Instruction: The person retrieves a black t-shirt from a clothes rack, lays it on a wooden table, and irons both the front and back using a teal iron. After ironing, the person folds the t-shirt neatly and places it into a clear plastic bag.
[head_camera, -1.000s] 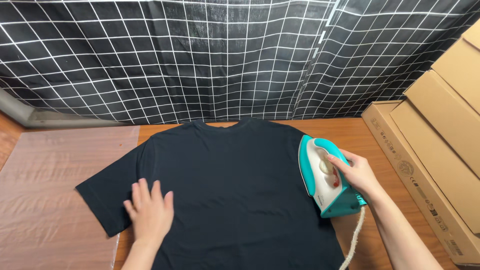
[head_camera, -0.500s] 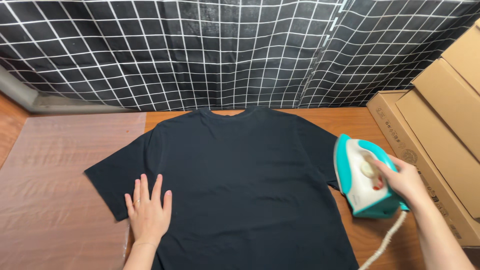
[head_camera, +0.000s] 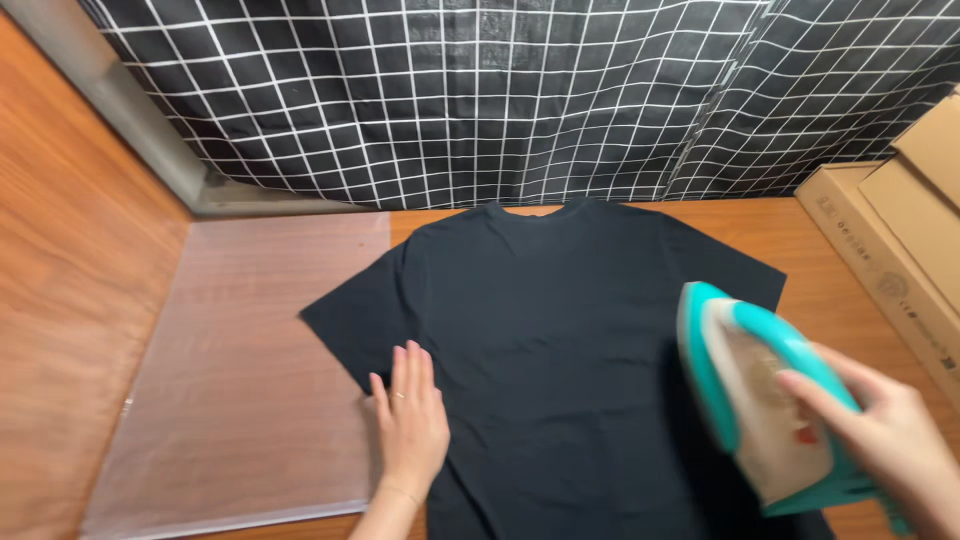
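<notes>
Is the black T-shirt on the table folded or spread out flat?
Spread out flat. The black T-shirt lies open on the wooden table, both sleeves extended sideways, with the left hand pressing it.

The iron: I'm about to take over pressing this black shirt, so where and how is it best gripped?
Grip the iron by its teal handle along the top, coming from above and the near, blunt end. The right hand holds it so; its soleplate faces down on the T-shirt.
</notes>
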